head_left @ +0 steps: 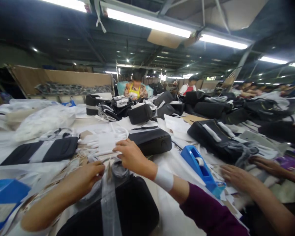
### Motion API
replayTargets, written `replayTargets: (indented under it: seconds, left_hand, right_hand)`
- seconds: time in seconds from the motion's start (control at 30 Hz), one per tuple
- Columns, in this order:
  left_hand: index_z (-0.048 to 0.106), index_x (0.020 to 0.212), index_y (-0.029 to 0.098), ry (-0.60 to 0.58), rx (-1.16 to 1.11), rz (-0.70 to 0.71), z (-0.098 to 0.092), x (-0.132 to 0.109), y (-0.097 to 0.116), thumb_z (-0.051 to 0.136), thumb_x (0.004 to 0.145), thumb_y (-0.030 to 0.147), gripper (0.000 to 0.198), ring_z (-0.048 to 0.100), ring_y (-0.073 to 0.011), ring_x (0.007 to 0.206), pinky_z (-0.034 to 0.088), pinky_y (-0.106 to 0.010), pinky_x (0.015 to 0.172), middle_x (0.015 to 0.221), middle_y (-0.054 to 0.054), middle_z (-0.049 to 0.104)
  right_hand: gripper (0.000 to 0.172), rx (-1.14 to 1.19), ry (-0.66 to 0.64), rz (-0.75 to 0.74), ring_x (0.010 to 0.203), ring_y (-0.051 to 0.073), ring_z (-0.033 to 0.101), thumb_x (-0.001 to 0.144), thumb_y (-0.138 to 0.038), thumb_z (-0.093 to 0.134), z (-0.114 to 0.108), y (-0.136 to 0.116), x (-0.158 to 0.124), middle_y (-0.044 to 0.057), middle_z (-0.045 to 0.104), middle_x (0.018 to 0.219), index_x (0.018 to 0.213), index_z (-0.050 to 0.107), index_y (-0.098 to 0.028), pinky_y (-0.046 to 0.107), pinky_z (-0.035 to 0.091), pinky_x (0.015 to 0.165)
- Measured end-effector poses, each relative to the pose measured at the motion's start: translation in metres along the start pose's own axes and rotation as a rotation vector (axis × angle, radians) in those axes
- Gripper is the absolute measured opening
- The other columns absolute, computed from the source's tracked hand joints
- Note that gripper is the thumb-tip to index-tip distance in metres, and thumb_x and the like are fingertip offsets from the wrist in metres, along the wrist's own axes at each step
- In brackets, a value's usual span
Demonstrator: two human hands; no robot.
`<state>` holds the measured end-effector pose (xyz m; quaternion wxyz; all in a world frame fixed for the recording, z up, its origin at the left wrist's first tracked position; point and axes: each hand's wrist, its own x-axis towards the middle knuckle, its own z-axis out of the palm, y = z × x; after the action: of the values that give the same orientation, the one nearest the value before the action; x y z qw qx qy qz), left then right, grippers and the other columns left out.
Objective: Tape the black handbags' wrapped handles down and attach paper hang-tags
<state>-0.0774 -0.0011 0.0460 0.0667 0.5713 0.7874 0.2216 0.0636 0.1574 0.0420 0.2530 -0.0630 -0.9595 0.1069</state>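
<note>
A black bag (137,206) lies right in front of me, with a clear plastic strip (108,203) running down over it. At its far edge is a strap wrapped in grey plastic (120,171). My left hand (92,175) is beside that wrapped strap, its fingers curled closed; what they pinch, if anything, is hidden. My right hand (132,157) reaches over the strap with its fingers stretched out and apart, close to a stack of white sheets (107,143). Just beyond my right hand sits another black bag (151,141).
A blue tape dispenser (199,165) stands to the right, another blue dispenser (5,203) at lower left. A black case with a pale band (44,150) lies left. A co-worker's hands (241,177) work at right beside a black bag (211,134). More bags are piled behind.
</note>
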Motion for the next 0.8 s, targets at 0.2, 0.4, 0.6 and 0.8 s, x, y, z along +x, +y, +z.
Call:
replayTargets:
  seconds: [0.2,0.4,0.6,0.8]
  left_hand:
    - [0.071,0.077,0.021,0.055,-0.430,-0.144,-0.010,0.063,-0.010,0.069,0.055,0.047,0.035,0.064,-0.0276,0.086,0.050,-0.036,0.079,0.087,-0.008,0.071]
    - [0.069,0.074,0.015,0.087,-0.657,-0.236,0.023,0.126,0.002,0.075,0.046,0.039,0.037,0.067,-0.0287,0.075,0.053,-0.037,0.065,0.076,-0.012,0.071]
    - [0.071,0.092,0.018,0.027,-0.600,-0.226,0.029,0.106,0.009,0.073,0.053,0.032,0.041,0.065,-0.0291,0.097,0.051,-0.033,0.084,0.099,-0.010,0.072]
    - [0.069,0.106,0.027,0.069,-0.173,-0.116,0.011,-0.009,0.021,0.058,0.068,0.051,0.046,0.055,-0.0321,0.116,0.037,-0.042,0.107,0.116,-0.005,0.068]
  right_hand:
    - [0.031,0.328,0.605,0.465,0.113,0.022,0.055,0.081,-0.028,0.053,-0.066,0.086,-0.056,0.007,0.062,0.119,0.108,0.067,-0.021,0.036,0.040,0.104]
    - [0.046,0.644,0.589,0.935,0.103,0.029,0.062,0.071,-0.038,0.057,-0.085,0.154,-0.070,0.018,0.065,0.110,0.110,0.060,-0.013,0.045,0.048,0.091]
    - [0.040,0.736,0.623,0.768,0.115,0.025,0.056,0.077,-0.041,0.063,-0.051,0.080,-0.127,0.010,0.061,0.121,0.112,0.058,-0.022,0.044,0.043,0.103]
    - [0.053,1.279,0.115,1.065,0.124,0.029,0.054,0.077,-0.045,0.067,-0.007,-0.021,-0.215,0.013,0.057,0.131,0.126,0.056,-0.027,0.048,0.043,0.107]
